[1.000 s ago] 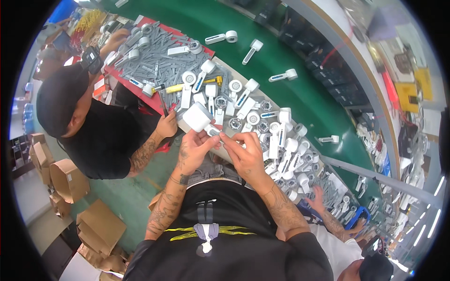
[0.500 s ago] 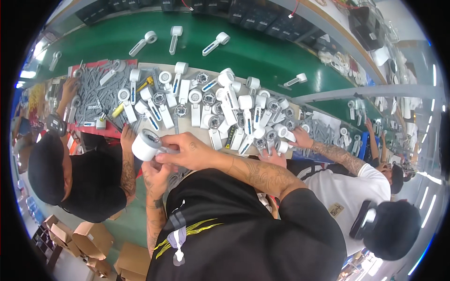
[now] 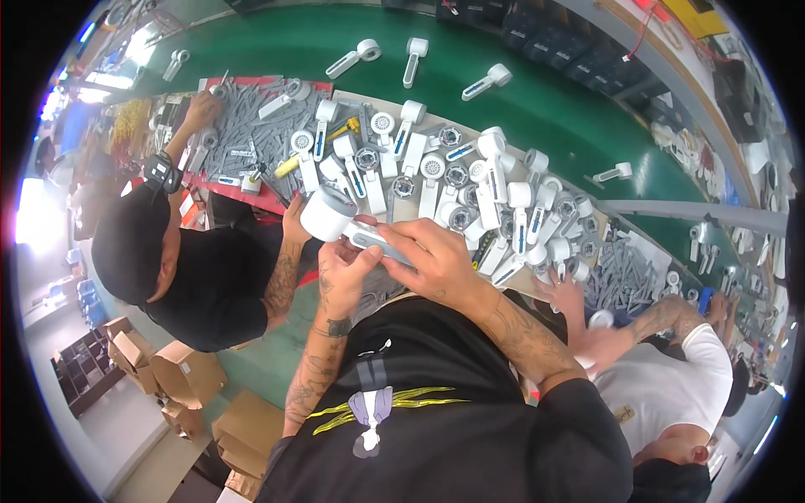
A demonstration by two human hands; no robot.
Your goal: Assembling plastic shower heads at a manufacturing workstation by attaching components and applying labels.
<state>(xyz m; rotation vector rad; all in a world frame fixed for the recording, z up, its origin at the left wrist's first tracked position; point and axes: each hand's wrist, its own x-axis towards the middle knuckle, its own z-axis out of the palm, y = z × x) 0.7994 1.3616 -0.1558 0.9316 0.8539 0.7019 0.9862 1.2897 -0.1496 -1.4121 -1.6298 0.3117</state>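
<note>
A white handheld fan (image 3: 328, 215) with a round drum-shaped head and a grey strip along its handle is held out in front of my chest. My left hand (image 3: 339, 272) grips it from below, thumb on the handle just under the head. On the handle's other end, my right hand (image 3: 434, 256) has its fingers closed. Beyond my hands, a heap of similar white fans (image 3: 432, 167) covers the light-coloured work mat, some with round inner parts exposed.
Left of the heap, many grey strips (image 3: 243, 138) lie on a red mat (image 3: 194, 182), beside a yellow-handled tool (image 3: 287, 167). A green conveyor belt (image 3: 553, 113) with several spaced fans runs behind. Co-workers stand at left (image 3: 210, 285) and right (image 3: 671, 394). Cardboard boxes (image 3: 189, 373) occupy the floor.
My view has swung, shifting the scene rightward. The fan's handle now shows between my hands, where it was mostly covered before. The right co-worker's one hand has drawn back from the heap.
</note>
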